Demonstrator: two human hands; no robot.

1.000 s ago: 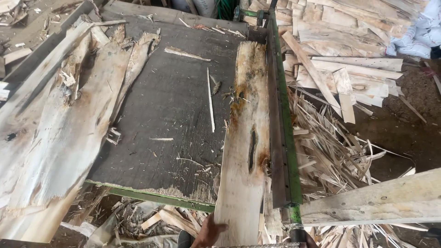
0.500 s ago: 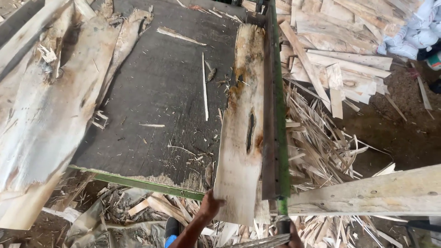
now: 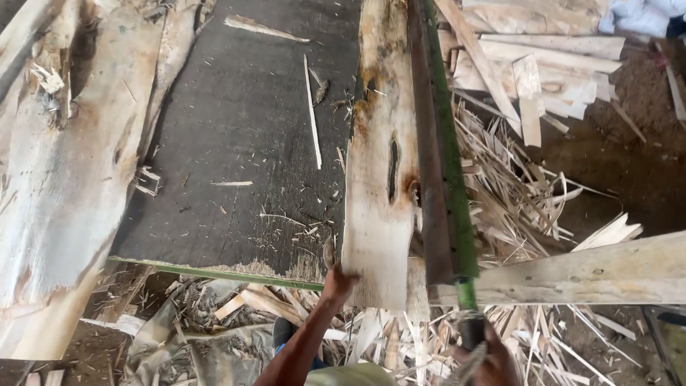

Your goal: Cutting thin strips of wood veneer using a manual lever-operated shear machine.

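On the dark table (image 3: 236,143), right-hand portion: one pale rough-sawn plank (image 3: 379,186), lying lengthwise against a green-edged rail (image 3: 446,179), with a dark slit knot at mid-length. Left hand (image 3: 337,280) closed on the plank's near end at the table's front edge; right hand (image 3: 493,361) wrapped around a dark handle (image 3: 470,330) below the rail's near end. Bark slabs (image 3: 64,164) left, offcut heap (image 3: 529,93) right.

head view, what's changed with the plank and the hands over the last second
The left hand has come up from the bottom edge and now grips the near end of the pale plank. The right hand has come into view on the dark handle below the green rail. The plank remains flat against the rail on the dark table; bark slabs unchanged.
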